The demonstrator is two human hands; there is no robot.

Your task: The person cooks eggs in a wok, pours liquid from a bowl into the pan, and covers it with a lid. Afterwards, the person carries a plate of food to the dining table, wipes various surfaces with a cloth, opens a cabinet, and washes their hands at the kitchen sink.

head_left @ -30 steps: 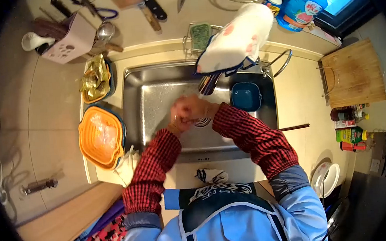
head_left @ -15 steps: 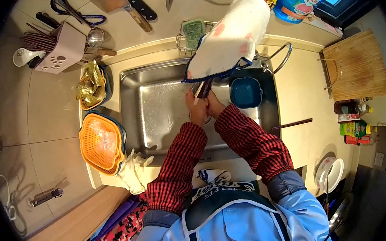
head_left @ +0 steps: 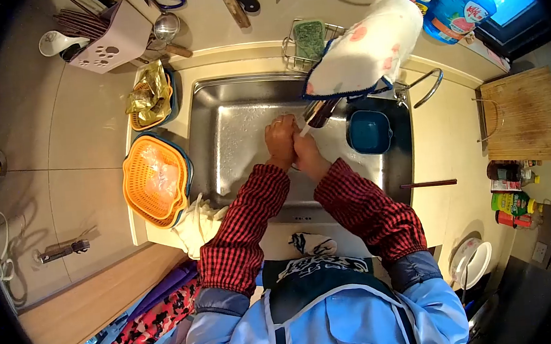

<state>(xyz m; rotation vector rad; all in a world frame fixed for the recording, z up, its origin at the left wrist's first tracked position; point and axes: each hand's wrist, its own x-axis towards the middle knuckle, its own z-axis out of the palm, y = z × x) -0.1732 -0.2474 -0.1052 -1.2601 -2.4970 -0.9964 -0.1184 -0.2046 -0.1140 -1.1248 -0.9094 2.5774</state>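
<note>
My left hand (head_left: 280,140) and my right hand (head_left: 310,155) are pressed together above the stainless steel sink (head_left: 237,175). The left one's bent fingers lie around the right one's fingers, which are mostly hidden. Just right of them is the dark, shiny end of the faucet spout (head_left: 321,113), with a pale stream of water (head_left: 304,130) by my right hand. A white cloth with pink spots and a navy edge (head_left: 369,48) covers the rest of the spout. Inside the sink, to the right, sits a dark teal square basin (head_left: 369,131).
Orange baskets (head_left: 134,173) and a pale glove (head_left: 199,226) lie left of the sink. Chopsticks (head_left: 428,184) rest on the right counter, near a cutting board (head_left: 523,115). Behind are a green sponge (head_left: 310,40) in a rack, knives (head_left: 236,7) and a blue bottle (head_left: 460,12).
The view has shifted, so the sink and counter appear farther right. My joined hands have moved left relative to the sink, a little away from the spout, and my left fingers show more.
</note>
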